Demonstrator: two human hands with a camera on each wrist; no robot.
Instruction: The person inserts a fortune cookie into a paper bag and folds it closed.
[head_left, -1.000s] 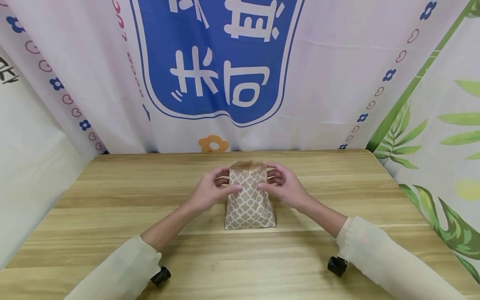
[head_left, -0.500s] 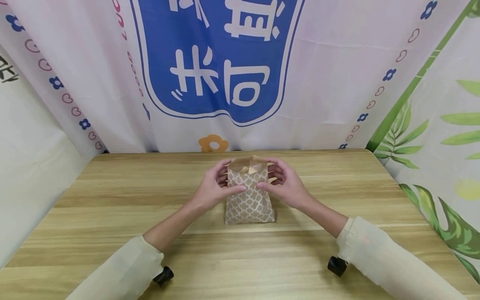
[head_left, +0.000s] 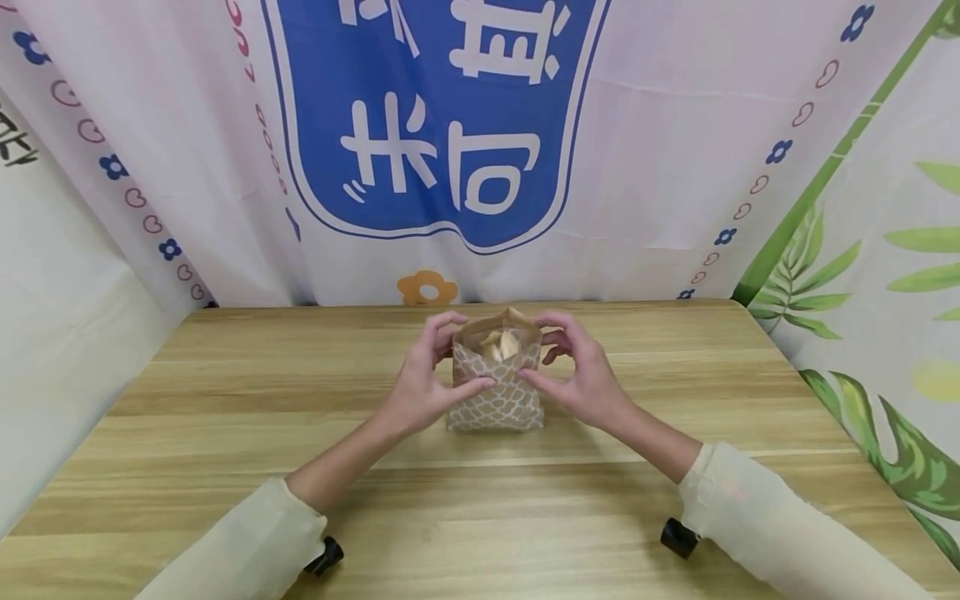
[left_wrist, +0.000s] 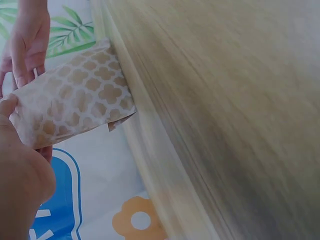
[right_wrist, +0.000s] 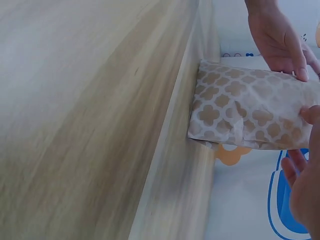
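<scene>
A brown paper bag point(head_left: 495, 408) with a white lattice pattern stands on the wooden table, its mouth gaping toward the head camera. Inside the mouth lie a few pale yellowish pieces point(head_left: 501, 344); their kind is not clear. My left hand point(head_left: 420, 387) holds the bag's left side, thumb on the front face and fingers around the side near the rim. On the opposite side, my right hand point(head_left: 588, 383) has its thumb on the front, with its fingers spread by the right edge. Both wrist views show the bag's patterned front point(left_wrist: 82, 97) and its base on the tabletop point(right_wrist: 125, 125).
A white fabric backdrop point(head_left: 645, 167) with a blue printed sign hangs behind the table's far edge. Leaf-printed fabric point(head_left: 885, 333) hangs at the right. Small black devices point(head_left: 678, 537) sit under both sleeve cuffs.
The bag's mouth has spread wider and tipped toward the head camera, bringing the pale pieces into view. Its base has shifted slightly away, and the right hand's fingers have moved outward from the edge.
</scene>
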